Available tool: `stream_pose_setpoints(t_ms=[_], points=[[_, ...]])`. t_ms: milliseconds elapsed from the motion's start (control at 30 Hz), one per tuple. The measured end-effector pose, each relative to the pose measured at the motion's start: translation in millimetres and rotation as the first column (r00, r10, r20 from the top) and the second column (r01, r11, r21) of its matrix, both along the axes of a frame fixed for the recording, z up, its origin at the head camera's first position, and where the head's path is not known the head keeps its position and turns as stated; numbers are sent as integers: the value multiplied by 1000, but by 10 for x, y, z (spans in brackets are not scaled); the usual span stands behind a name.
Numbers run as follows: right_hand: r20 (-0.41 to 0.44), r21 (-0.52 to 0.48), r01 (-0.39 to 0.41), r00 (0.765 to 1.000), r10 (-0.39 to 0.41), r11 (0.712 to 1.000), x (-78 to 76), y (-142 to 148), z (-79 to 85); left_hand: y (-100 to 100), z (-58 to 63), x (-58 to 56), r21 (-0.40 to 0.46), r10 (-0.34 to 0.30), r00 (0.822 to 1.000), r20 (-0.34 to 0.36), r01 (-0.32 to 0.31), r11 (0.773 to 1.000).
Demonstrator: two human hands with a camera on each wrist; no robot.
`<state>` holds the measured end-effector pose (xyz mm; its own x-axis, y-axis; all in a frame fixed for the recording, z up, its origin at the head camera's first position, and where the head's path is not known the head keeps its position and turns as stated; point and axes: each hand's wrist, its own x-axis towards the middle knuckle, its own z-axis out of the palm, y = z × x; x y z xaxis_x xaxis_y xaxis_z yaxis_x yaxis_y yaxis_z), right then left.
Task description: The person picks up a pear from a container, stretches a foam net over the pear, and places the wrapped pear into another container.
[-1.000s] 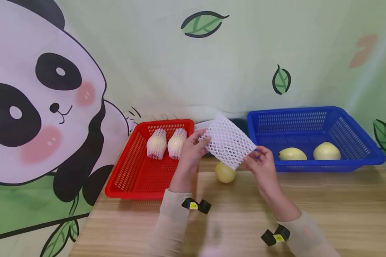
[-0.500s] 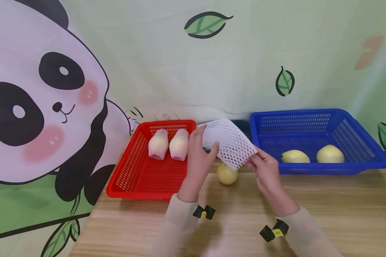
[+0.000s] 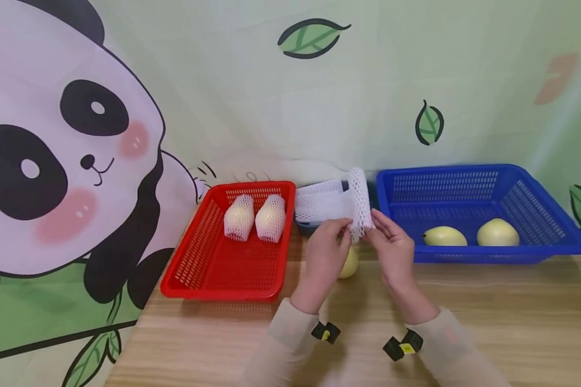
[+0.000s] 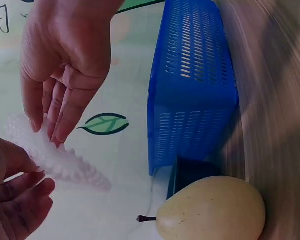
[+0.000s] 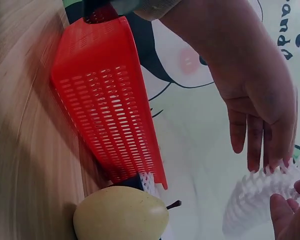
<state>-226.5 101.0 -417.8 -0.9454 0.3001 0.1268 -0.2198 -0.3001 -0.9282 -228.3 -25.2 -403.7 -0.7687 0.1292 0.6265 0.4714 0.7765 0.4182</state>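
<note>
A white foam net sleeve [image 3: 360, 196] stands narrow and upright between my hands in the head view. My left hand [image 3: 325, 259] pinches its lower left edge with thumb and fingertips. On the other side, my right hand [image 3: 393, 253] pinches the lower right edge. Both wrist views show the fingers of the two hands meeting at the sleeve's rim. A bare yellow pear [image 3: 349, 264] sits on the table just below, partly covered by my left hand in the head view; its stem shows in the left wrist view.
To the left, a red basket [image 3: 227, 269] contains two pears in foam nets [image 3: 239, 217]. A blue basket [image 3: 494, 255] on the right holds two bare pears [image 3: 497, 233]. Behind my hands, more foam nets [image 3: 319, 201] lie in a dark container [image 3: 306, 228]. A printed cloth hangs behind.
The sleeve has gone from flat and tilted to narrow and upright. My left hand let go of its upper left side, moved right and down, and now pinches the lower end beside my right hand.
</note>
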Motion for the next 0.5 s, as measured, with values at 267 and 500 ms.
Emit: stream_pose_setpoints(t_ms=[267,500], points=[[93,96,14,995,-23,995,-24,-40,-90,-25,-106,1,95,-42,999,-6,42,995],[80,92,16,996,-24,996,-28,-97,-92,-34,-135,-31,-43,13,998,56,-11,999]])
